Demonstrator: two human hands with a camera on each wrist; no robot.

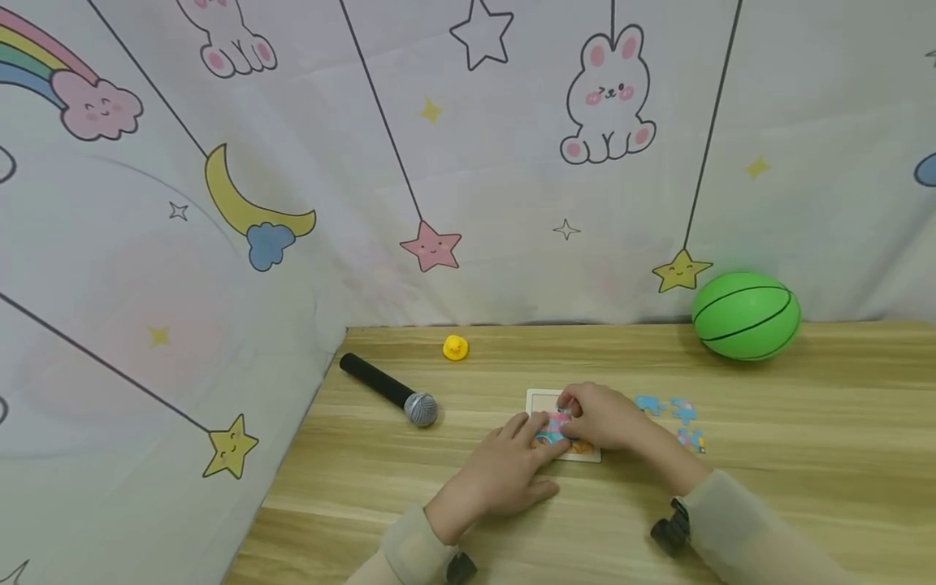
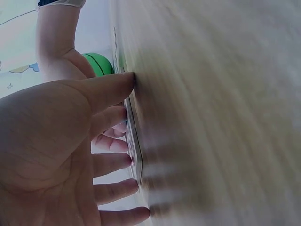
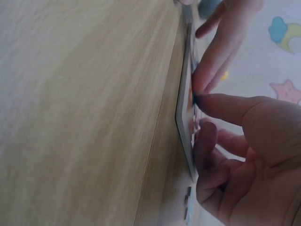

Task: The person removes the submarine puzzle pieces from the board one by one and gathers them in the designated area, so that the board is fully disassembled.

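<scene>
A jigsaw puzzle in a white frame (image 1: 533,400) lies on the table, partly filled with pink, blue and orange pieces. My left hand (image 1: 504,471) rests with its fingers spread across the frame's left side and the pieces; its thumb touches the tabletop in the left wrist view. Over the puzzle's right half, my right hand (image 1: 603,416) pinches a puzzle piece (image 1: 563,412) between thumb and curled fingers, low against the board. Most of that piece is hidden by the fingers. In the right wrist view the board's edge (image 3: 182,101) shows beside both hands.
Several loose blue puzzle pieces (image 1: 649,404) lie right of the frame, some near the right forearm. A black microphone (image 1: 380,383) and a yellow rubber duck (image 1: 455,348) are at the left. A green ball (image 1: 746,317) sits at the back right, against the printed curtain (image 1: 512,187).
</scene>
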